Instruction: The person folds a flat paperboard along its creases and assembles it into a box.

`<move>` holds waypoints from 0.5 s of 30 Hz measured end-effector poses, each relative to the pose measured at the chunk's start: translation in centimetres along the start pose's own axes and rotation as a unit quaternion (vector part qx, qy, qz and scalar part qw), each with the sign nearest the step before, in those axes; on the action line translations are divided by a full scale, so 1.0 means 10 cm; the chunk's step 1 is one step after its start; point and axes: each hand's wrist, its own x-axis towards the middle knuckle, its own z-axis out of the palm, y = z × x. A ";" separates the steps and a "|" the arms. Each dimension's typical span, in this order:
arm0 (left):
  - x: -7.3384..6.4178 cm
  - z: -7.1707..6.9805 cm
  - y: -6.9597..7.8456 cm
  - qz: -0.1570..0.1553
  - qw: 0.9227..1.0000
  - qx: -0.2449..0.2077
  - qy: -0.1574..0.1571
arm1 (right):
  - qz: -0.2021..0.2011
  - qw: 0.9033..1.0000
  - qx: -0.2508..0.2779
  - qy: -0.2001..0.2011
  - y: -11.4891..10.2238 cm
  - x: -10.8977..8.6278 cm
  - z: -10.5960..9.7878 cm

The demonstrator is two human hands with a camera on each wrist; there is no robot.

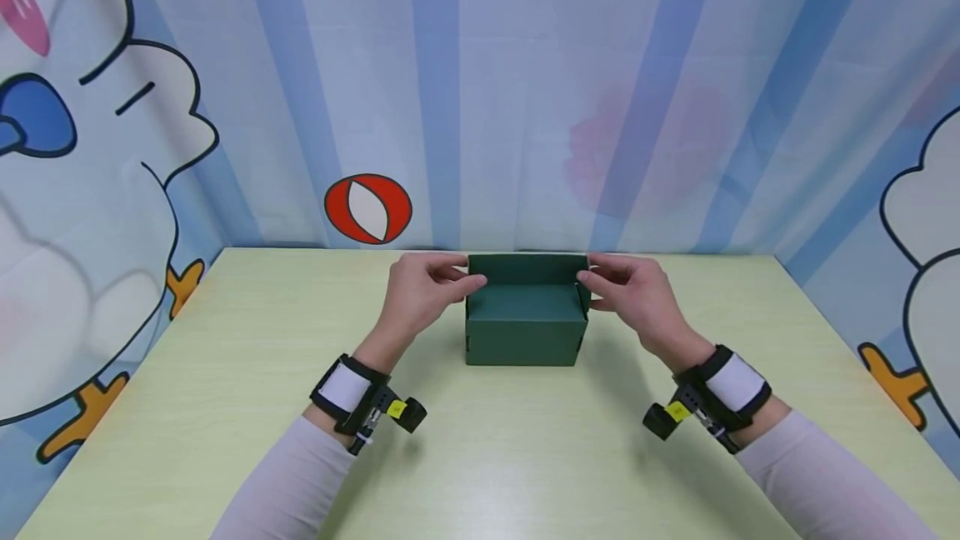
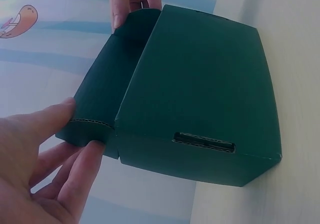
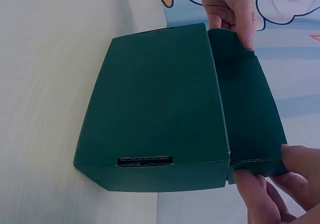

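Observation:
A dark green cardboard box (image 1: 525, 344) stands on the table, its hinged lid (image 1: 528, 268) raised at the back. At the lid's left corner, my left hand (image 1: 427, 290) pinches the small side flap (image 2: 87, 132) between thumb and fingers. My right hand (image 1: 633, 294) grips the matching flap (image 3: 259, 168) at the opposite corner. Both wrist views look along the box from its ends, where a cut slot (image 2: 204, 142) shows in the side wall. Between the lid and the box body is a dark gap; the inside is mostly hidden.
The pale wooden table (image 1: 262, 340) runs back to a striped blue curtain (image 1: 510, 107) printed with cartoon figures. Each wrist wears a black strap (image 1: 723, 386) with a small camera (image 1: 411, 414) on it.

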 end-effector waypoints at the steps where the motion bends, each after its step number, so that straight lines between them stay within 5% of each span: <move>1: 0.00 0.00 0.00 0.000 1.000 0.000 -0.003 | 0.000 1.000 0.001 -0.001 0.00 0.00 0.00; 15: -0.05 -0.03 -0.01 0.005 1.000 0.013 -0.015 | -0.009 1.000 0.003 -0.007 0.02 -0.04 -0.01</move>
